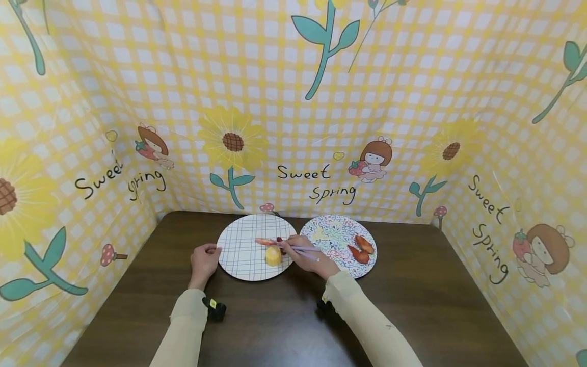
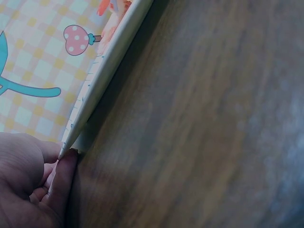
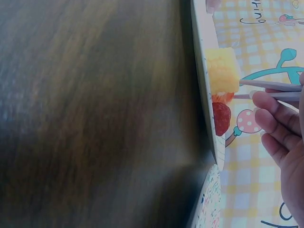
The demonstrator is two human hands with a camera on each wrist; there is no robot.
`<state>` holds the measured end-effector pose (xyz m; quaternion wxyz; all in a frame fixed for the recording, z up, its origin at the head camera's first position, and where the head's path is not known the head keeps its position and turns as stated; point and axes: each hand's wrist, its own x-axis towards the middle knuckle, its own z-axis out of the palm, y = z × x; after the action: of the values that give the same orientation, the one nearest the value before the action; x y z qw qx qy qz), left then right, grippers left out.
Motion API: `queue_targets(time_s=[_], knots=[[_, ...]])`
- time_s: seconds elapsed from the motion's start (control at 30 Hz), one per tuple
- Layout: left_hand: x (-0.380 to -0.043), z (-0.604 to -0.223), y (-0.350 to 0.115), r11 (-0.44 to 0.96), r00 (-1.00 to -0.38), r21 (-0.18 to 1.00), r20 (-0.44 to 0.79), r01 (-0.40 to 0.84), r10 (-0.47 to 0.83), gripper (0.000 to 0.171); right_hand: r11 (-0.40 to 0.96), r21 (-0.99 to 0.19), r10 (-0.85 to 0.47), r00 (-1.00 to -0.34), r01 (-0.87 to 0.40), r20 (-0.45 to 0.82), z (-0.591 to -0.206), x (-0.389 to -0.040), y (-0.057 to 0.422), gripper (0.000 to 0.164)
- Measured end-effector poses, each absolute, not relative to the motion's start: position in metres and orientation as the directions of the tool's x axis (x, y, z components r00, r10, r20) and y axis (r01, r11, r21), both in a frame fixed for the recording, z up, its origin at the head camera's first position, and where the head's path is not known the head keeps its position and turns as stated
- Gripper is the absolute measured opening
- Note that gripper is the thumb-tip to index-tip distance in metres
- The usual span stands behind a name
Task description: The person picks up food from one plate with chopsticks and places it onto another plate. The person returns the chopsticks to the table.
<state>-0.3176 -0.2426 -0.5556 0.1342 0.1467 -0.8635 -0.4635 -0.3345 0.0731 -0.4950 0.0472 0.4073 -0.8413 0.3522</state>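
My left hand [image 1: 204, 260] pinches the left rim of a white plate with a blue grid [image 1: 240, 265]; in the left wrist view its thumb and finger [image 2: 66, 175] meet at the edge. My right hand [image 1: 307, 255] holds a pair of pale purple chopsticks [image 1: 304, 248] over this plate. Their tips reach an orange-pink piece of food [image 1: 261, 241]; I cannot tell whether they grip it. A yellow chunk like a piece of corn [image 1: 273, 256] lies on the plate just below the chopsticks. Beside it, a dark red piece [image 3: 221, 118] shows in the right wrist view.
Right of the gridded plate, close beside it, lies a colour-speckled plate [image 1: 330, 234]. It carries two reddish-brown pieces of food [image 1: 364, 243] on its right side. Both plates rest on a dark wooden table [image 1: 270, 321], with a yellow checked cloth [image 1: 293, 127] behind and at the sides.
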Motion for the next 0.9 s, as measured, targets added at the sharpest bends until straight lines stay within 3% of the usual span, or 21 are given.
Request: queue_targets(time_s=[0.27, 0.67, 0.9], knots=[[-0.316, -0.556, -0.243, 0.525, -0.921, 0.842, 0.098, -0.126, -0.378, 0.03, 0.392, -0.562, -0.629, -0.658, -0.729, 0.414, -0.498, -0.334, 0.082, 0.03], [-0.316, -0.556, -0.242, 0.529, -0.922, 0.84, 0.104, -0.12, -0.373, 0.029, 0.421, -0.594, -0.641, -0.688, -0.686, 0.34, -0.495, -0.334, 0.08, 0.029], [-0.317, -0.555, -0.243, 0.532, -0.919, 0.839, 0.114, -0.114, -0.377, 0.029, 0.393, -0.578, -0.625, -0.669, -0.715, 0.403, -0.499, -0.336, 0.085, 0.028]])
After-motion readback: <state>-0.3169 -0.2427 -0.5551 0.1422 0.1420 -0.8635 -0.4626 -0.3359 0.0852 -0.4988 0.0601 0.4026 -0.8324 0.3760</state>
